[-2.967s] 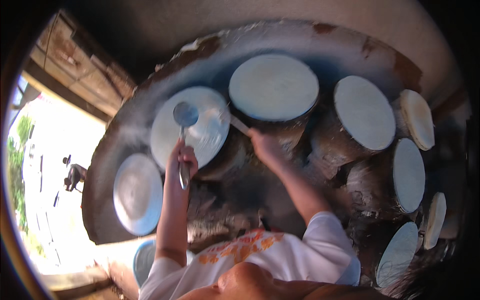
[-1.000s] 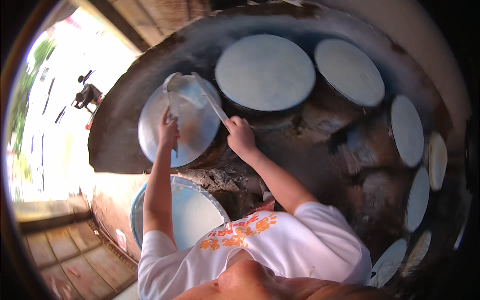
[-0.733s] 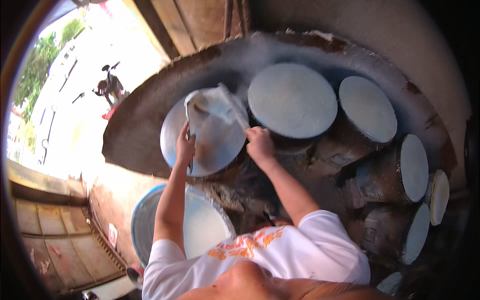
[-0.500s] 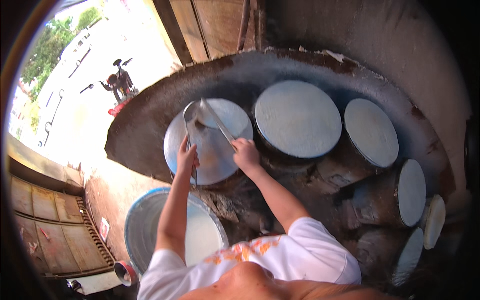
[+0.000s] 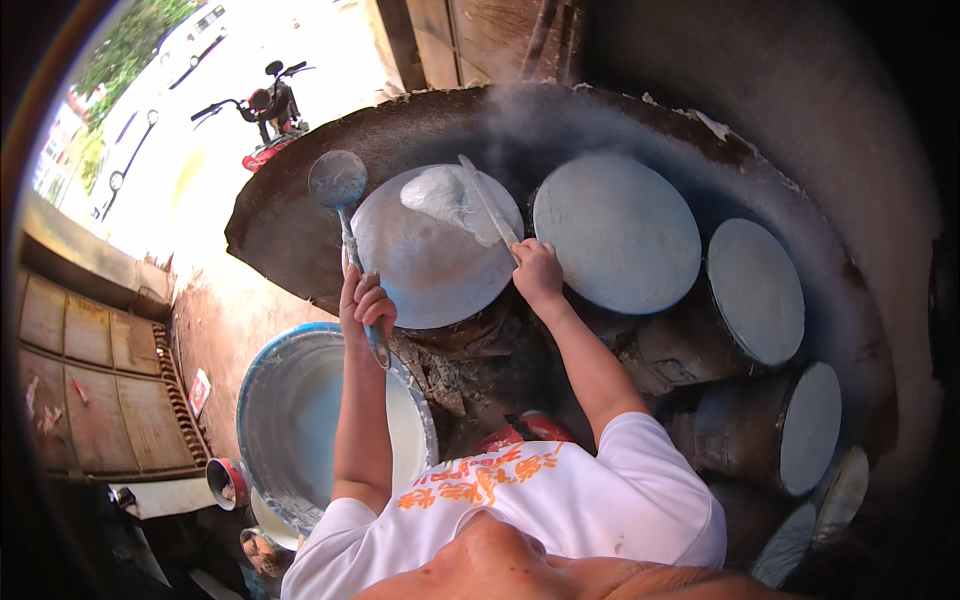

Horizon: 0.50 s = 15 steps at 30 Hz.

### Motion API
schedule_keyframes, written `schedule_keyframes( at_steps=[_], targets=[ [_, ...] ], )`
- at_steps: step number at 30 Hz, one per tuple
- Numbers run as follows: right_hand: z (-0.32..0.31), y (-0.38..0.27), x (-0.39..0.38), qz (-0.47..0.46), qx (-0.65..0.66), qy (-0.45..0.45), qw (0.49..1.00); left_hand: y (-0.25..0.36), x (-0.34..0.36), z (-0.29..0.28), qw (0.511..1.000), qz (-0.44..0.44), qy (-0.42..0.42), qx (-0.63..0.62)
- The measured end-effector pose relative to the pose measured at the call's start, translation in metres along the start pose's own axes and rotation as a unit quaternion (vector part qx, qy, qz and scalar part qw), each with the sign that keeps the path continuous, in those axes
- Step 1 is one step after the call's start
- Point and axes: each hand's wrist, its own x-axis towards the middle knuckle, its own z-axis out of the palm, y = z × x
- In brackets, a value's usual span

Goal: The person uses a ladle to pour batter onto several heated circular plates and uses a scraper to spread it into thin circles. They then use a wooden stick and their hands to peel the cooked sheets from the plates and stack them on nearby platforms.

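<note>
My left hand (image 5: 366, 300) grips a metal ladle (image 5: 338, 180), its bowl raised over the left edge of a round metal griddle (image 5: 405, 280). My right hand (image 5: 540, 270) holds a long flat scraper (image 5: 487, 197) angled across that griddle, at the right side of a pale mound of wet batter (image 5: 440, 200). Just right of it stand further round griddle tops coated pale: a large one (image 5: 615, 235), then a narrower one (image 5: 755, 293). Below my left hand is a big tub (image 5: 290, 410) with milky liquid in it, partly behind my left forearm.
A curved dark metal shield (image 5: 290, 220) backs the griddles, with steam rising. More griddles (image 5: 812, 428) continue down the right. At lower left are a small red container (image 5: 227, 482) and rusty panels (image 5: 95, 390). Outside the bright opening stands a red scooter (image 5: 277, 120).
The ladle has lifted off the griddle and moved left, leaving a mound of batter in view. My right hand has moved slightly up and right with the scraper. The view has turned.
</note>
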Motion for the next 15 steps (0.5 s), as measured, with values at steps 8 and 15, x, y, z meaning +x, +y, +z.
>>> schedule_keyframes(
  at_steps=[8,15],
  targets=[
    [0.073,-0.024,0.053,-0.037,0.045,-0.195,0.979,-0.023,-0.021,-0.024,0.975,0.184,0.047,0.118],
    [0.053,-0.056,0.060,-0.140,0.047,-0.275,0.950,-0.038,-0.012,-0.015,0.955,0.246,0.054,0.157]
  ],
)
